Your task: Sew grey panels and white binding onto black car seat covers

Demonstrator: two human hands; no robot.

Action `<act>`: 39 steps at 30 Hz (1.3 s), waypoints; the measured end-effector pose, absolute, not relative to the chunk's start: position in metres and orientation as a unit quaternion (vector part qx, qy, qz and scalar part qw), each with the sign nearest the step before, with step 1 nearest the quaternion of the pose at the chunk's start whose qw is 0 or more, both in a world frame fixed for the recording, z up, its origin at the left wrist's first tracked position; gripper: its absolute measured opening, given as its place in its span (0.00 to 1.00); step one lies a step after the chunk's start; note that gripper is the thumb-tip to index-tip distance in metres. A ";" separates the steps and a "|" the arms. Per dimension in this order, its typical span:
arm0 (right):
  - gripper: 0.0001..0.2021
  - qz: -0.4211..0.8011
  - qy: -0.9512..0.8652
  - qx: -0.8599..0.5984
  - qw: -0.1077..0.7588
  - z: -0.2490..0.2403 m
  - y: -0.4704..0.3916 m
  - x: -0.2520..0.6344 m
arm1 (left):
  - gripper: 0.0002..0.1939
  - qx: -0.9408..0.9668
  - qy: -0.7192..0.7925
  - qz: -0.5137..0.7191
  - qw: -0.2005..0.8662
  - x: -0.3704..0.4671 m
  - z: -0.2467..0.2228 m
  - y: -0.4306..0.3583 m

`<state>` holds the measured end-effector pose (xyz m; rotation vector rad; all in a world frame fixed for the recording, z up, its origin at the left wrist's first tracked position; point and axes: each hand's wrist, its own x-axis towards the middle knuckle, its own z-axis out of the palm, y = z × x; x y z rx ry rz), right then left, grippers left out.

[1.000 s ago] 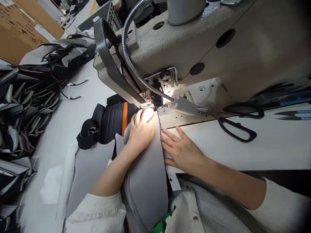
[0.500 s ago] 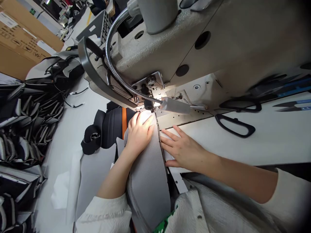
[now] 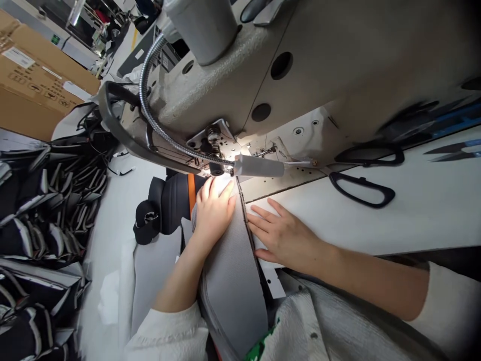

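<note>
A long grey fabric piece [image 3: 235, 271] with a dark edge runs from my lap up to the needle area of the sewing machine [image 3: 210, 95]. My left hand [image 3: 215, 208] lies on top of it just before the presser foot, fingers stretched forward and thumb apart. On the right, my right hand [image 3: 280, 230] rests flat with spread fingers, its fingertips at the fabric's dark edge. A small lamp [image 3: 259, 166] on a flexible metal neck lights the needle area. The needle itself is hard to make out.
Black-handled scissors [image 3: 363, 190] lie to the right, with blue-handled snips [image 3: 454, 150] beyond them. Left of the fabric are a black strap roll [image 3: 146, 220] and dark padded material with an orange stripe [image 3: 192, 190]. Stacked dark pieces [image 3: 41, 210] and a cardboard box [image 3: 41, 80] stand farther left.
The camera view has tilted and shifted, so the machine appears farther left. Both hands keep nearly the same place on and beside the fabric.
</note>
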<state>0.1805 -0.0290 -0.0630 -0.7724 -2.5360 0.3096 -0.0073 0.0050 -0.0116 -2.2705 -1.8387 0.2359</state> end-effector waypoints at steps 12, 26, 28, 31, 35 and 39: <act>0.25 0.111 -0.916 -0.310 0.229 -0.067 -0.036 0.178 | 0.22 -0.765 -0.631 0.080 0.097 -0.006 -0.010 0.005; 0.22 0.131 -0.909 -0.338 0.205 -0.064 -0.045 0.170 | 0.21 -0.764 -0.631 0.074 0.115 -0.004 -0.015 0.006; 0.22 0.128 -0.909 -0.339 0.205 -0.064 -0.044 0.170 | 0.21 -0.763 -0.633 0.070 0.116 -0.003 -0.015 0.005; 0.23 0.126 -0.910 -0.341 0.202 -0.063 -0.044 0.170 | 0.21 -0.764 -0.632 0.060 0.113 -0.002 -0.015 0.005; 0.22 0.127 -0.909 -0.341 0.202 -0.063 -0.041 0.170 | 0.20 -0.765 -0.634 0.048 0.105 -0.004 -0.016 0.008; 0.23 0.121 -0.910 -0.341 0.202 -0.065 -0.034 0.167 | 0.18 -0.775 -0.623 0.016 0.100 -0.005 -0.020 0.016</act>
